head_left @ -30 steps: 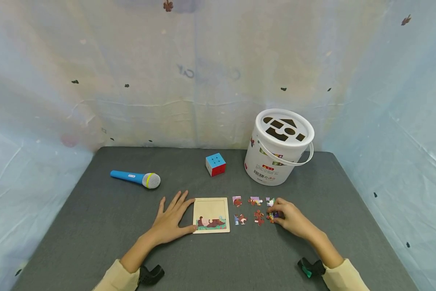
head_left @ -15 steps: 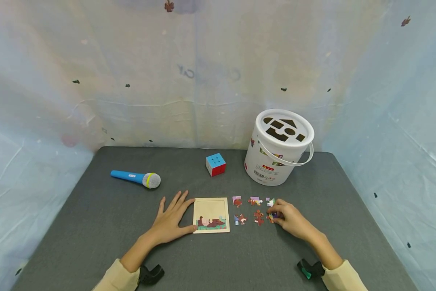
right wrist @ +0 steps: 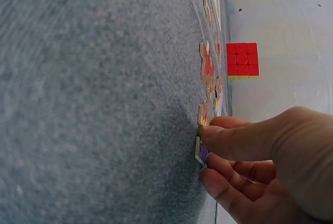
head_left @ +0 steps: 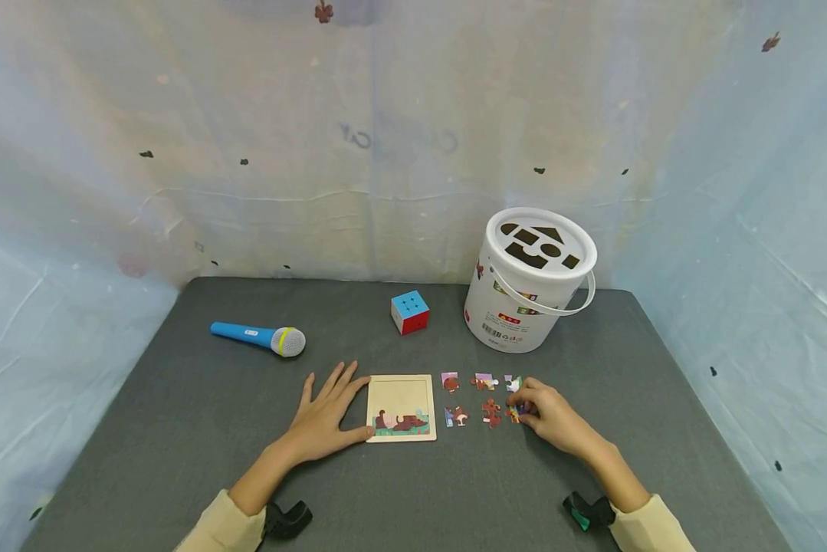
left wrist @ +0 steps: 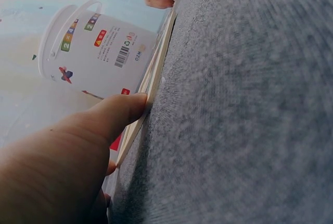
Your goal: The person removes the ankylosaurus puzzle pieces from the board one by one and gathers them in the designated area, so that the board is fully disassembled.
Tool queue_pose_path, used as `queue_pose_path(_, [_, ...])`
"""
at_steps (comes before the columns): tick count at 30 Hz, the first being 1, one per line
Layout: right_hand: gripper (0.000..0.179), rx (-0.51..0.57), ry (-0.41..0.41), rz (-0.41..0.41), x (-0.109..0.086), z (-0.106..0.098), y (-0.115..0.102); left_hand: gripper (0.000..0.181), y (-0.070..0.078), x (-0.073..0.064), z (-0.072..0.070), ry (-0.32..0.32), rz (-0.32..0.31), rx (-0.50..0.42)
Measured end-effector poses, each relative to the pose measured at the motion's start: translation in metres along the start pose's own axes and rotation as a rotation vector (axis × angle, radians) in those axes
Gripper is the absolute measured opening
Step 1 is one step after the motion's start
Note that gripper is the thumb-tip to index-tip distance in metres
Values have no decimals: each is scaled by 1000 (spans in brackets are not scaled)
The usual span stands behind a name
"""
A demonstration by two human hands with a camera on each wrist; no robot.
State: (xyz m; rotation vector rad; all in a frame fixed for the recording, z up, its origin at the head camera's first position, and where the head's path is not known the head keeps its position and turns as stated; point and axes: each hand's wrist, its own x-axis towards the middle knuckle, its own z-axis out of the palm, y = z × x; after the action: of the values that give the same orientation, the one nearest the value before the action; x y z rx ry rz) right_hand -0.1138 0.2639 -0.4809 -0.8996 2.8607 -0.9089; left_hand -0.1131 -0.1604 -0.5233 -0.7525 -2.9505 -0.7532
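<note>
Held piece: one puzzle piece (head_left: 513,414), low at the table (head_left: 385,498), nearest right in its group.
Right hand: this hand (head_left: 554,414) pinches it by the edges with thumb and fingertips, likely because it is thin and flat.
Loose pieces: five other pieces (head_left: 491,412) lie spread in two rows, probably for easy picking.
Wooden tray: the tray (head_left: 401,392) lies flat left of them, its near part pictured, its far part bare.
Left hand: fingers spread, this hand (head_left: 326,422) touches the tray's left edge, seemingly to steady it.
Far side: cube (head_left: 409,313), bucket (head_left: 516,307) and, left, microphone (head_left: 257,337), apparently out of the way.
</note>
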Motion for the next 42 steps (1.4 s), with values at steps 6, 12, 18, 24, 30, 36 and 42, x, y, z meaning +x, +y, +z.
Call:
queue_pose_path(6, [21, 34, 0, 13, 2, -4, 0, 90, 0, 0, -1, -2, 9, -7])
queue_pose_path(12, [13, 54, 79, 25, 19, -5, -8, 90, 0, 0, -2, -3, 12, -14])
queue_pose_path(18, [12, 206, 10, -48, 55, 19, -44, 95, 0, -1, -3, -2, 15, -10])
queue_pose_path(24, [21, 317, -127, -132, 90, 55, -93, 98, 1, -1, -2, -6, 18, -3])
queue_pose_path(30, [31, 223, -180, -148, 109, 86, -125, 98, -1, -2, -1, -10, 32, -11])
queue_pose_path(36, [34, 121, -178, -105, 112, 102, -141, 96, -4, -3, 2, 10, 48, -4])
queue_pose_path(42, [30, 113, -163, -89, 113, 104, -143, 96, -4, -2, 2, 14, 53, -14])
